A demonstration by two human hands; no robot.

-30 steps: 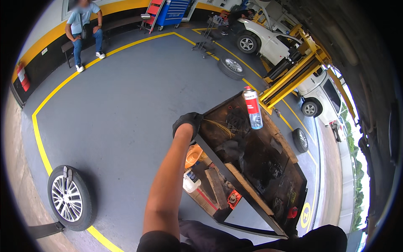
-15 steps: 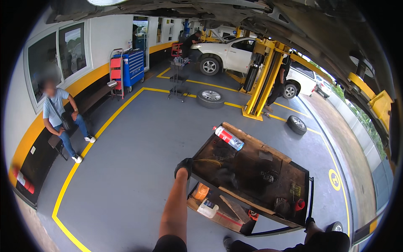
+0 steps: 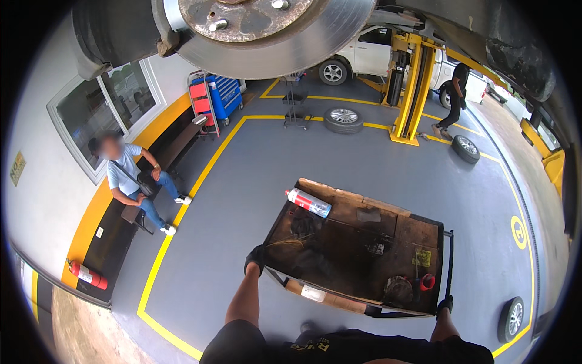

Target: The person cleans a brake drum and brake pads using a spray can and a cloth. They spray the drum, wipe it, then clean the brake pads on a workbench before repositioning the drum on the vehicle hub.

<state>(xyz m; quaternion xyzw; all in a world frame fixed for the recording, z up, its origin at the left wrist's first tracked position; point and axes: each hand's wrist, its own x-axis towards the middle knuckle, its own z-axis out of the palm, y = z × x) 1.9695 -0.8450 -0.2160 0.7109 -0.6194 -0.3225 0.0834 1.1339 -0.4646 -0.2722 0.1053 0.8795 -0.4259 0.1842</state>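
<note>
Both my hands wear black gloves and hold a tool cart (image 3: 357, 252) in front of me. My left hand (image 3: 255, 258) is closed on the cart's near left corner. My right hand (image 3: 445, 304) grips the frame at its near right corner, by the side handle. On the dark, stained top lies a red and white spray can (image 3: 310, 202) at the far left. A red cup-like thing (image 3: 427, 281) and a dark round item (image 3: 398, 290) sit near the right front. A white container (image 3: 313, 293) shows on the lower shelf, mostly hidden by the top.
A brake disc (image 3: 260, 54) of a raised car hangs overhead. A seated person (image 3: 134, 176) is at the left wall, above a fire extinguisher (image 3: 88, 275). Loose wheels (image 3: 344, 120) lie on the floor beyond; another wheel (image 3: 512, 320) stands at right. A yellow lift post (image 3: 414, 91) rises behind.
The view has shifted, bringing the brake disc in overhead. The cart sits slightly further left in view, and more of its lower shelf is hidden. Both hands keep hold of it.
</note>
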